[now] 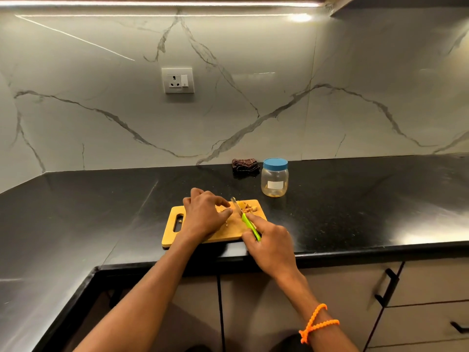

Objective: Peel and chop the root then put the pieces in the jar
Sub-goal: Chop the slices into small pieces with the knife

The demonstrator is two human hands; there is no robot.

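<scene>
Wooden cutting board (203, 235) lying flat on black countertop (355, 212), near front edge; handle slot at left end.

Left hand (203, 217) over middle of board, fingers curled, thumb and forefinger tips pinching small piece of root (223, 209) against board surface; too small to say whether peeled.

Right hand (269, 241) at board's right front corner, fingers wrapped round green handle of knife (247, 222), index finger laid along top of handle; blade pointing away and slightly left, tip near board's far edge, just right of left fingertips; can't tell if edge touches root.

Chopped pieces (250, 208) piled at far right corner of board, just right of blade; a few small bits scattered near board centre under left hand, one bit beside handle slot.

Jar (274, 179) upright on countertop, beyond and right of board, apart from it; clear plastic, blue lid (275, 163) on, white label on front; some pale yellowish bits visible at bottom, contents not clearly identifiable.

Dark folded cloth (245, 165) on countertop against backsplash, just left of jar, close but whether touching unclear.

Orange beaded bracelet (317, 323) on right wrist.

Socket with switch (178, 80) on marble-pattern backsplash above; light strip along underside of upper cabinet; lower cabinet doors with black handles (387, 288) at right, below countertop.
</scene>
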